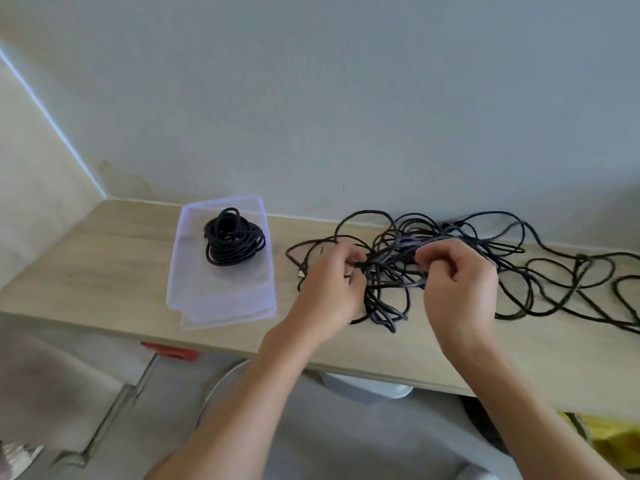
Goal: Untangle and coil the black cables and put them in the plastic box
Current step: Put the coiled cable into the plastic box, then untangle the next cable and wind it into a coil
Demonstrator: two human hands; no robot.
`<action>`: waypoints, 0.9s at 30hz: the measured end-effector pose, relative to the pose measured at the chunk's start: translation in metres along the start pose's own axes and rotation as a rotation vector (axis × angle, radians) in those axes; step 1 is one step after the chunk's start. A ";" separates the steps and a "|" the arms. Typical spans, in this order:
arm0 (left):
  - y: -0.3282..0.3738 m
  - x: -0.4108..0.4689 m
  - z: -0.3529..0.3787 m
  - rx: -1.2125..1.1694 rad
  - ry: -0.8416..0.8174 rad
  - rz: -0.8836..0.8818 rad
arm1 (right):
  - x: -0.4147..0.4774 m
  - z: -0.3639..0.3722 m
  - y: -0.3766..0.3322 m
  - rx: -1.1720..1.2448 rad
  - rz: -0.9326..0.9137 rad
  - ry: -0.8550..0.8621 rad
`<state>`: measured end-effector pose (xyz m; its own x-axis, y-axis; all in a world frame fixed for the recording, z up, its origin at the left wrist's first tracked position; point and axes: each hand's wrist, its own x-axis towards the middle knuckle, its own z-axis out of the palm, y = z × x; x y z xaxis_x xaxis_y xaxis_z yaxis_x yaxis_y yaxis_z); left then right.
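A tangle of black cables (394,258) sprawls over the middle and right of the wooden shelf (114,258), with loose loops trailing to the right edge. My left hand (329,285) pinches strands at the tangle's left side. My right hand (457,271) grips strands at its middle, fingers curled. A clear plastic box (221,299) stands to the left on the shelf. One coiled black cable (233,237) lies inside it toward the back.
The shelf runs along a pale wall and ends in a corner at the left. Below its front edge are a red object (169,351), a white round item (367,389) and something yellow (609,441) on the floor.
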<state>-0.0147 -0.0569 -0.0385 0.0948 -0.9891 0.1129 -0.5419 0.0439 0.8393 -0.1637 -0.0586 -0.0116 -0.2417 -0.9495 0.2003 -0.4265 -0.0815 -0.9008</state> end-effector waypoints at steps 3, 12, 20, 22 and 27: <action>-0.002 0.002 0.008 0.023 -0.054 0.036 | 0.011 -0.019 0.018 0.069 0.298 -0.207; 0.008 0.016 0.036 0.046 0.092 0.146 | 0.013 -0.030 0.021 0.877 0.730 -0.539; 0.026 0.015 0.052 0.284 0.238 0.459 | 0.013 -0.034 0.033 0.591 0.678 -0.273; 0.048 0.015 0.068 0.200 0.130 0.503 | 0.018 -0.041 0.038 0.562 0.687 -0.217; 0.102 0.017 0.126 0.036 -0.223 0.195 | 0.024 -0.081 0.053 0.596 0.691 -0.080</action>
<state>-0.1738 -0.0871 -0.0184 -0.1974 -0.9692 0.1471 -0.5612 0.2348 0.7937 -0.2625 -0.0608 -0.0233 -0.2054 -0.8613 -0.4646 0.3162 0.3909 -0.8644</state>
